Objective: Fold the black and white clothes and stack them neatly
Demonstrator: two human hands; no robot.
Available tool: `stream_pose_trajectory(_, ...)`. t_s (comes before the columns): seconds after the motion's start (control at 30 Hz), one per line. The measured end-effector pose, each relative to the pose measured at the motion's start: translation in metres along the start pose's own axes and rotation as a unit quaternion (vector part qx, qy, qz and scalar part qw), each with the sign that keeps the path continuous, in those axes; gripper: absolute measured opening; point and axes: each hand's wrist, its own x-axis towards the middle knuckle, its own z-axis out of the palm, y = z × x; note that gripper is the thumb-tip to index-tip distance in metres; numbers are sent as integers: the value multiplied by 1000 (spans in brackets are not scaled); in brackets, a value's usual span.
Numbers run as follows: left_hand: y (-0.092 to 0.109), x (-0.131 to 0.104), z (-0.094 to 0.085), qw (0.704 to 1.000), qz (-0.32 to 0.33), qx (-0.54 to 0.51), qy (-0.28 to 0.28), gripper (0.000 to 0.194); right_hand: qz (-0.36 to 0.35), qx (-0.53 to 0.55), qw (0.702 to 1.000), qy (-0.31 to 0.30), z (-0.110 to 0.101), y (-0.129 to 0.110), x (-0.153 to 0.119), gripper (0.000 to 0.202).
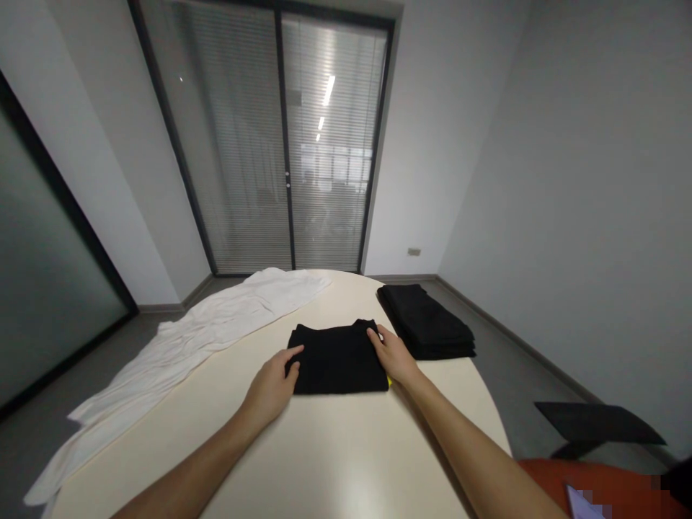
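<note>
Folded black cloth (340, 360), likely light and limp, best taken by its sides: left hand (273, 386) grips nine o'clock, right hand (397, 358) two.

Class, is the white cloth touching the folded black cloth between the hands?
Apart. In the head view, bare tabletop shows between the white cloth and the black cloth.

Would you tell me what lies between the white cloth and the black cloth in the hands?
Only bare tabletop separates the white cloth from the black cloth, apart from the left hand at the latter's edge, as the head view shows.
</note>
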Motion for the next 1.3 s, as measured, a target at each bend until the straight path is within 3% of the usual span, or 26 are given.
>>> stream_pose_trajectory(0.2,13,-12,0,977,-22,207,-35,50,18,-82,996,-17,4,3,-2,42)
stream_pose_trajectory(0.27,15,-13,-2,967,-14,255,-19,52,30,-117,993,-15,5,1,-3,42)
stream_pose_trajectory(0.37,15,-9,-4,958,93,269,29,60,35,-179,983,19,-1,-12,-7,46)
stream_pose_trajectory(0.47,13,-4,-2,952,195,238,11,64,-71,-192,977,61,-5,-34,-15,44)
stream_pose_trajectory(0.57,7,-2,5,958,159,236,-42,61,-177,-164,970,-4,2,-52,-28,52)
stream_pose_trajectory(0.7,-2,-4,13,962,66,252,-86,61,-146,-163,965,-143,20,-55,-38,73)
stream_pose_trajectory(0.8,-2,-5,15,958,44,270,-85,63,-132,-158,963,-176,23,-51,-39,76)
stream_pose_trajectory(0.97,0,-2,11,961,54,257,-81,63,-135,-154,968,-148,17,-53,-32,68)
stream_pose_trajectory(1.1,-4,1,7,961,86,246,-95,62,-143,-164,971,-99,13,-54,-25,56)
stream_pose_trajectory(1.3,-14,8,-5,954,146,228,-130,63,-148,-185,970,-61,8,-46,-18,52)
